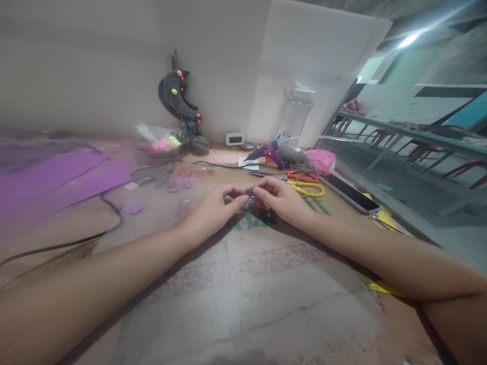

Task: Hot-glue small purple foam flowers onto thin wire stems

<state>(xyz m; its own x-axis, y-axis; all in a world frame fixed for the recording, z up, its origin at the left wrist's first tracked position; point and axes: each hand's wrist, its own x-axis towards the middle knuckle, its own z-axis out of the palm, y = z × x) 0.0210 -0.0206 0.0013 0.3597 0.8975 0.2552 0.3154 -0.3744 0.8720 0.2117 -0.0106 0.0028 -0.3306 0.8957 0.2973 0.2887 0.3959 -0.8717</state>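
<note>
The left hand [215, 208] and right hand [279, 197] meet fingertip to fingertip low over the table [251, 284]; both are closed in a narrow pinch on a small purple piece [250, 191] held between them, thumb and forefinger of each hand on it; its shape is too small and blurred to tell. Just beyond the right hand lie the yellow scissors [309, 189], with the orange scissors [302, 176] touching them on the far side; a phone [349, 193] lies flat further to the right of that hand. Beyond the scissors are a blue glue gun [266, 150] and a bundle of twine [296, 157] side by side, with a pink bag [323, 159] to their right; a clear bottle [299, 114] stands behind them at the wall. Far ahead of the hands a small white clock [235, 138] sits at the wall, and a black moon [177, 96] stands to its left. Well to the left of the left hand lie purple sheets [49, 177]; a black cable [112, 215] curves between them and that hand.
</note>
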